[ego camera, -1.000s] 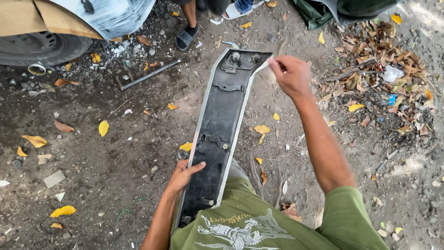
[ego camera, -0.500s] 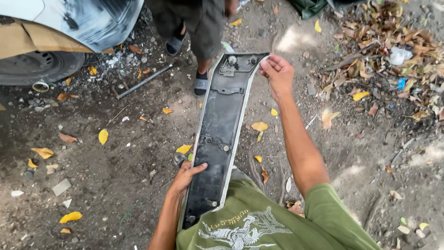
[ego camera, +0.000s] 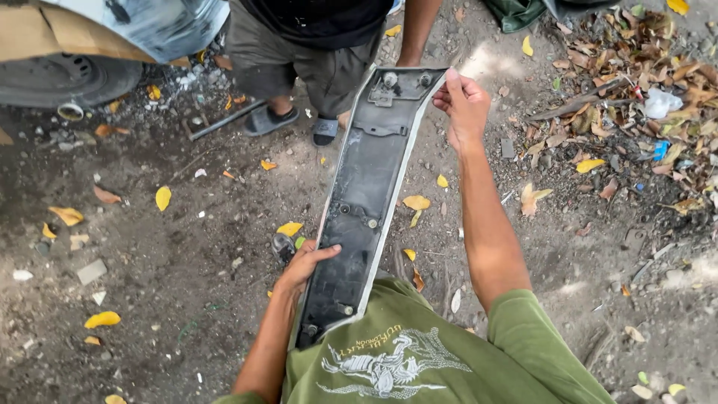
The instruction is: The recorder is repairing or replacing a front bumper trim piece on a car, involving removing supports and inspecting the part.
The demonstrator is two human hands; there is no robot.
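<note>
Dirt ground [ego camera: 187,247], yellow leaves; both hands gripping long dark panel [ego camera: 366,187].

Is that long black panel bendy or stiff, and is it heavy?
The long black panel probably stays fairly stiff: it spans straight between the left hand and right hand without sagging. It seems light for its length, since fingers alone pinch its far end. Its thin pale edges might flex or crack if twisted.

One long dark panel [ego camera: 366,194]; two hands [ego camera: 303,265] [ego camera: 464,101] gripping it; one car wheel [ego camera: 63,82]; two sandalled feet [ego camera: 271,121] [ego camera: 325,130]; one metal bar [ego camera: 221,120].
</note>
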